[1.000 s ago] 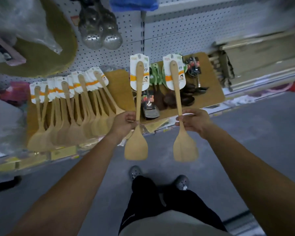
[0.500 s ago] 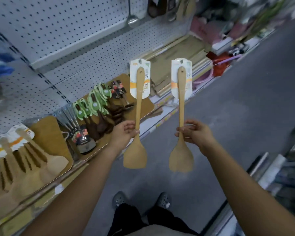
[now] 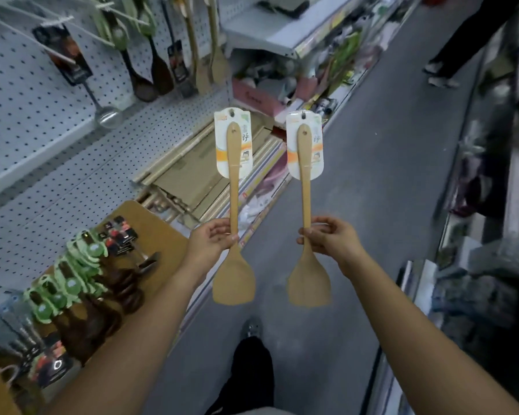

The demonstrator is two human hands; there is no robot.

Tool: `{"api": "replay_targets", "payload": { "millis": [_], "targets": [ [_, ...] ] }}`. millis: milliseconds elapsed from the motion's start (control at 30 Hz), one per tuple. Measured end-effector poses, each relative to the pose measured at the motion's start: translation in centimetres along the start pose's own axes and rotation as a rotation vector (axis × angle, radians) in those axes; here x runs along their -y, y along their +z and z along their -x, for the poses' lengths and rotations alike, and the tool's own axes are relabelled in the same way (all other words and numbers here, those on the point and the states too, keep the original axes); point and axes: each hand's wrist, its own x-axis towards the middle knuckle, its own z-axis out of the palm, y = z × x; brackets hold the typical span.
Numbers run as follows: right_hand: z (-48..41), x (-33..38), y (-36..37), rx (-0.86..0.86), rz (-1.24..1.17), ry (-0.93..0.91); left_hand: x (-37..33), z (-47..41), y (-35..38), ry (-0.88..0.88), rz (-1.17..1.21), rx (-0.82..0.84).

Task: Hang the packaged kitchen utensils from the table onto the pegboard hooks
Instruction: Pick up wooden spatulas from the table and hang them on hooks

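Spatulas in card packaging stand upright, blades down, side by side and apart above the aisle floor (image 3: 381, 205). The left hand (image 3: 212, 244) pinches the left spatula (image 3: 233, 181) at its neck; the right hand (image 3: 331, 241) pinches the right spatula (image 3: 306, 187) likewise. More packaged utensils (image 3: 81, 265) lie along the surface (image 3: 155, 224) at the left. Dark spoons (image 3: 140, 79) hang on the pegboard (image 3: 27, 97).

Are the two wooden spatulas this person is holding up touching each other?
Apart. The head view shows a clear gap between the left spatula, gripped by the left hand, and the right spatula, gripped by the right hand.
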Motion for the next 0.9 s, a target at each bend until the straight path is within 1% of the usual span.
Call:
{"api": "replay_targets", "payload": {
  "millis": [133, 333, 600, 767, 900],
  "targets": [
    [-4.2, 2.8, -1.6, -0.057, 0.005, -0.001, -2.5, -5.8, 3.1, 0.037, 0.005, 0.036],
    [-10.4, 7.1, -3.1, -0.114, 0.023, 0.007, -5.3, -13.5, 5.9, 0.036, -0.01, 0.078],
    [-17.7, 11.3, -5.0, -0.101, 0.019, 0.018, -8.1, -19.7, 9.1, 0.026, -0.013, 0.085],
    [-23.6, 14.1, -8.0, -0.019, 0.042, 0.016, -9.6, -23.4, 12.3, 0.022, -0.014, 0.004],
    [-28.7, 16.9, -11.1, 0.07, 0.07, -0.016, -11.4, -25.9, 16.0, 0.022, -0.005, -0.111]
  ]
}}
